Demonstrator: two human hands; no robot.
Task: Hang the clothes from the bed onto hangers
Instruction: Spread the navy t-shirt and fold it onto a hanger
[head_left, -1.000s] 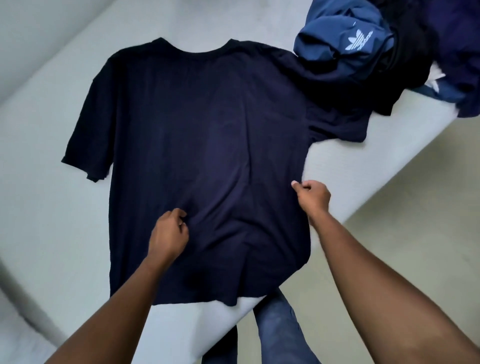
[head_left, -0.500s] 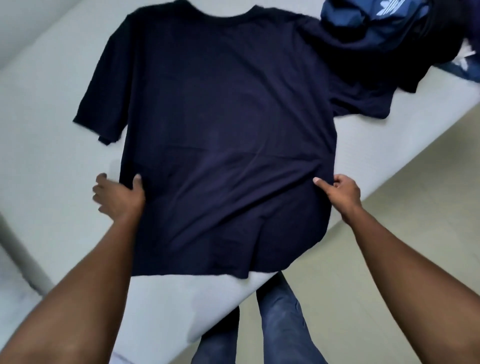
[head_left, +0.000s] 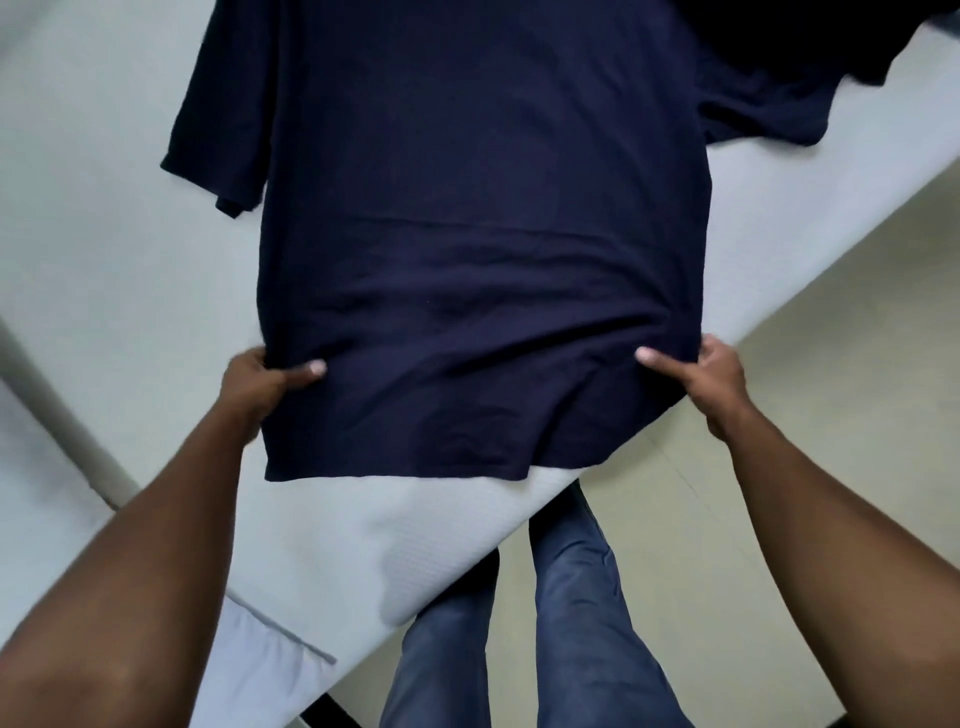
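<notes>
The left hand (head_left: 258, 385) has closed on the shirt (head_left: 483, 234) since a moment ago. It now pinches the left edge, thumb on top. The right hand (head_left: 712, 380) pinches the right edge the same way. The shirt is soft dark navy cloth with short sleeves. It lies flat on the bed (head_left: 104, 234), hem near the bed's edge, wrinkled between the hands. The bed cover is pale and finely ribbed. More dark clothes (head_left: 831, 36) touch the shirt's far right side. Legs in blue jeans (head_left: 571, 623) stand on the smooth pale floor (head_left: 841, 312).

A dark navy short-sleeved fabric T-shirt (head_left: 483, 234) lies spread flat on the pale grey bed (head_left: 104, 182). Its wrinkled lower side edges are pinched by the left hand (head_left: 254, 384) and the right hand (head_left: 711, 379), with the hem below both thumbs.
</notes>
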